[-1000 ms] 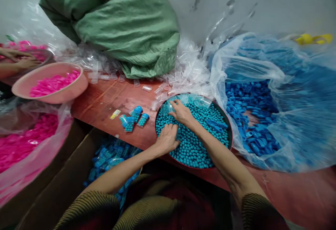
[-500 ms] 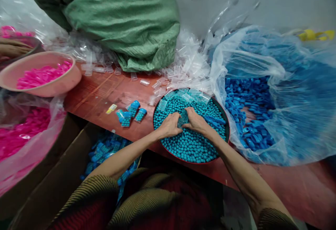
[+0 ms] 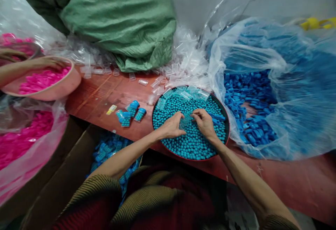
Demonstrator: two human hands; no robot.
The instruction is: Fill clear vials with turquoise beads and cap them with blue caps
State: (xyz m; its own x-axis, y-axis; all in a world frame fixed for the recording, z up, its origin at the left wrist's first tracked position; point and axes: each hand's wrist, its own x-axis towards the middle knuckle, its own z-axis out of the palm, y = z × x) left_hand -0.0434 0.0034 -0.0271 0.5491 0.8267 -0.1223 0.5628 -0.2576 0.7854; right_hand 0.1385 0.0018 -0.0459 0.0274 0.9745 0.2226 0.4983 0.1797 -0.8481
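Note:
My left hand is curved over a round red-rimmed tray full of small turquoise beads. Between its thumb and fingers is a clear plastic container, hard to make out against the beads. On the container's right side, my right hand has thumb and fingertips pinched together; whatever is in them is too small to tell. Blue plastic caps lie on the beads beside that hand. Several clear containers rest along the tray's far edge. Left of the tray sit a few bead-filled containers with blue caps.
A clear bag of blue caps stands right of the tray. Behind are loose clear containers and a green sack. At left, another person's hand reaches into a pink basin. Below is a box of filled containers.
My hands have moved slightly apart, with the right hand shifting right and its fingertips pinching. Another person's hand has come into the pink basin at left.

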